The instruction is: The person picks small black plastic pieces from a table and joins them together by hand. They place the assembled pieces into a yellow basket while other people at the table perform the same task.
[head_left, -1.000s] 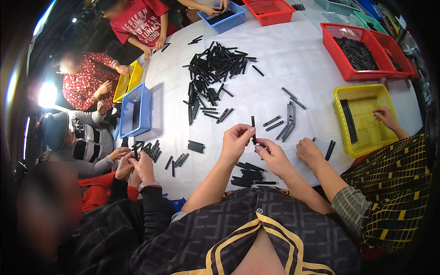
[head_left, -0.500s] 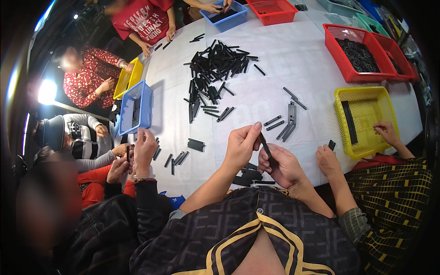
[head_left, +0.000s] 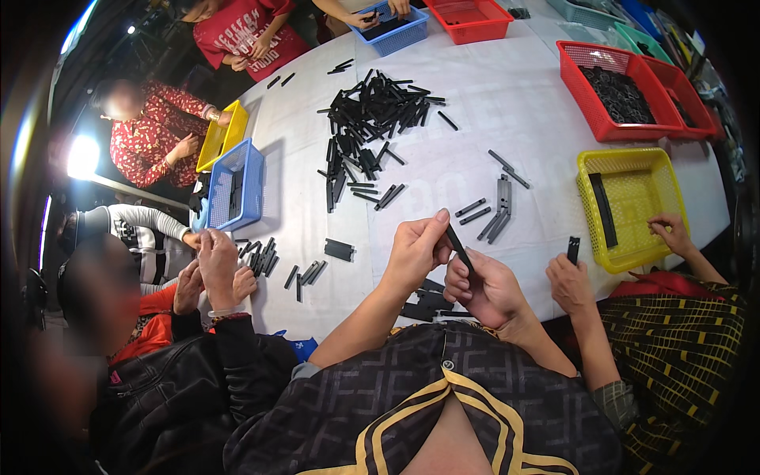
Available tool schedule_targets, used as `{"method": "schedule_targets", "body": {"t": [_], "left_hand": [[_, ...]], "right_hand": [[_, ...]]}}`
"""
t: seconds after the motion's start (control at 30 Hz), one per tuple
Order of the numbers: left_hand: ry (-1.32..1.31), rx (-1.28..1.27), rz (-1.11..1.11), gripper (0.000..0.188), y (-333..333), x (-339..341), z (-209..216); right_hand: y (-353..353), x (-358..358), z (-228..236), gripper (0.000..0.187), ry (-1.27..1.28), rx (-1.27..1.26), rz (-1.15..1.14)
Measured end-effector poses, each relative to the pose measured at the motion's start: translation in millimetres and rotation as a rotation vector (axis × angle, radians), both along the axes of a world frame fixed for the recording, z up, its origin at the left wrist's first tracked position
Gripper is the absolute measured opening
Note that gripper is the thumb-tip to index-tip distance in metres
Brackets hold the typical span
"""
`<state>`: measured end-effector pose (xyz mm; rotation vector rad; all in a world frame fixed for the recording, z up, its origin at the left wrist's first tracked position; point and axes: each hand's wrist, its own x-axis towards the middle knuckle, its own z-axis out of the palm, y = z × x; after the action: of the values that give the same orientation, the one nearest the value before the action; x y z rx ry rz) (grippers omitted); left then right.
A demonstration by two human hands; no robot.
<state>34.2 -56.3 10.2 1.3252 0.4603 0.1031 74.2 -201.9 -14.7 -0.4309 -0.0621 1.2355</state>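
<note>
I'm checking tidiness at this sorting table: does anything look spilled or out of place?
Nothing looks spilled or damaged. Black strips lie in a loose pile on the white table; left hand and right hand hold one black strip.

White table (head_left: 475, 103); black plastic strips (head_left: 372, 111) heaped on it. Baskets: yellow (head_left: 633, 253), red (head_left: 602, 131), blue (head_left: 252, 186). Own top (head_left: 380, 412) black, grey geometric pattern, yellow-edged collar. Neighbour's sleeve (head_left: 673, 348) black with yellow checks.

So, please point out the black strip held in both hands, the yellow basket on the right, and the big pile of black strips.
black strip (head_left: 459, 249), head view, middle of strip.
yellow basket (head_left: 663, 170), head view, right rim.
pile of black strips (head_left: 372, 111), head view, centre of heap.
</note>
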Motion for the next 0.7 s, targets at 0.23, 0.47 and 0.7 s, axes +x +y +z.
{"method": "schedule_targets", "body": {"t": [0.23, 0.47, 0.7], "left_hand": [[-0.012, -0.013, -0.013, 0.047, 2, -3, -3], [-0.1, 0.004, -0.069, 0.038, 3, -9, -3], [-0.183, 0.059, -0.137, 0.019, -4, -14, 2]], "right_hand": [[0, -2, -1, 0.03, 0.03, 0.012, 0.018], [2, -8, 5, 0.028, 0.032, 0.031, 0.044], [6, -16, 14, 0.024, -0.557, -0.402, -0.218]]}}
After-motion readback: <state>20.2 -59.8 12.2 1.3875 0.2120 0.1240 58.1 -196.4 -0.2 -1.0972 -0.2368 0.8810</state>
